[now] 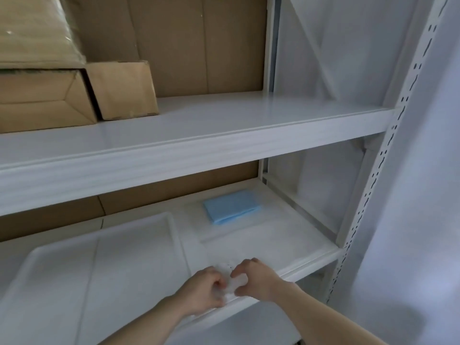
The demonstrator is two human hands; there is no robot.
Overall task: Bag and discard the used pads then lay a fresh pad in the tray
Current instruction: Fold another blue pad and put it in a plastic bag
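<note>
Two white metal shelves fill most of what I see, one above the other, held by a white slotted upright post on the right, with pale fabric hanging just beyond it. Brown cardboard sheeting backs the shelving behind both levels. On the upper shelf, far left, sit brown cardboard boxes, and a plastic-wrapped beige bundle rests on top of them. The lower shelf carries a large shallow white plastic tray on its left part, with a flat white pad spread beside it to the right. A folded light-blue pad lies further back on that white pad, well apart from the hands. At the shelf's front edge, the left hand and the right hand are close together, fingers curled, both pinching the crumpled near corner of the white pad between them.
</note>
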